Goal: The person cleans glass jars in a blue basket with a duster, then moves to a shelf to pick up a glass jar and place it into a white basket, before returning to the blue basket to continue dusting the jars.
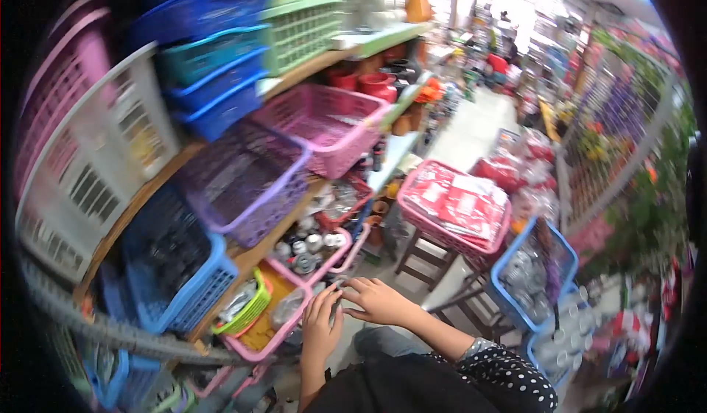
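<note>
Both hands are close together at the lower middle of the view, in front of my body. My left hand [322, 326] is raised with its fingers pointing up, around a small dark item that is mostly hidden. My right hand [375, 302] reaches across from the right, its fingertips near the same item and the left fingers. What the item is cannot be made out. Just left of the hands is a pink basket [300, 337] with a green basket [254, 306] in it. A pink tray of small cans or jars [314, 243] lies just above them.
Shelves with a purple basket [254, 210], a pink basket [346, 148] and a blue basket [188, 295] line the left. A pink basket of red packets [495, 251] sits on a stool at right. Beyond it runs an aisle [479, 122]; a blue basket [515, 311] stands nearer.
</note>
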`<act>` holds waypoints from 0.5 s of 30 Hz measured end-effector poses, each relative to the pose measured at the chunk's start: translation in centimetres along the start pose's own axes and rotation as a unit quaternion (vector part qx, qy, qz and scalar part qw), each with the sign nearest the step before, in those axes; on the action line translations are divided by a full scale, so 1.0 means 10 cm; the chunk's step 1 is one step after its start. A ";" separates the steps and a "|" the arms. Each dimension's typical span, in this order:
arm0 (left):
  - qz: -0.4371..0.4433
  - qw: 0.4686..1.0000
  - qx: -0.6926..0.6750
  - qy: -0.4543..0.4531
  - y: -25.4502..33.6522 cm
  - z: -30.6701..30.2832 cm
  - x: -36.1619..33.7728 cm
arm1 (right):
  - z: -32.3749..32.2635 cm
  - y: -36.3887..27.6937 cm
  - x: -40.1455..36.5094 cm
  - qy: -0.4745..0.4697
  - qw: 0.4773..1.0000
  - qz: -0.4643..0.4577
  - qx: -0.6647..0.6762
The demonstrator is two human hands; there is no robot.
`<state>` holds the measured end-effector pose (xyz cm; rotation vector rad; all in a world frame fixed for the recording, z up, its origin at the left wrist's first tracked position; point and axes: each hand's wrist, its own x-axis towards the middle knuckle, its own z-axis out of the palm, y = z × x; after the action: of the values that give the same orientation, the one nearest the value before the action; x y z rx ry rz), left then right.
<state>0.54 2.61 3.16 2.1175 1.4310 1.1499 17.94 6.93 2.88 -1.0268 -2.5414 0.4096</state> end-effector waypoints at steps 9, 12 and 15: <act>0.184 0.945 -0.088 -0.255 0.63 1.43 0.66 | -0.50 0.57 -1.92 0.181 0.919 0.350 -0.028; 0.256 0.910 -0.114 -0.306 1.03 1.95 0.84 | -0.65 0.63 -2.58 0.237 0.860 0.448 -0.051; 0.338 0.853 -0.156 -0.365 1.44 2.46 0.95 | -0.73 0.71 -3.17 0.296 0.785 0.538 -0.081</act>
<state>29.95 8.60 1.64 2.4507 0.1399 0.5515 46.52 -9.77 -0.62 -2.1954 -1.2427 0.0837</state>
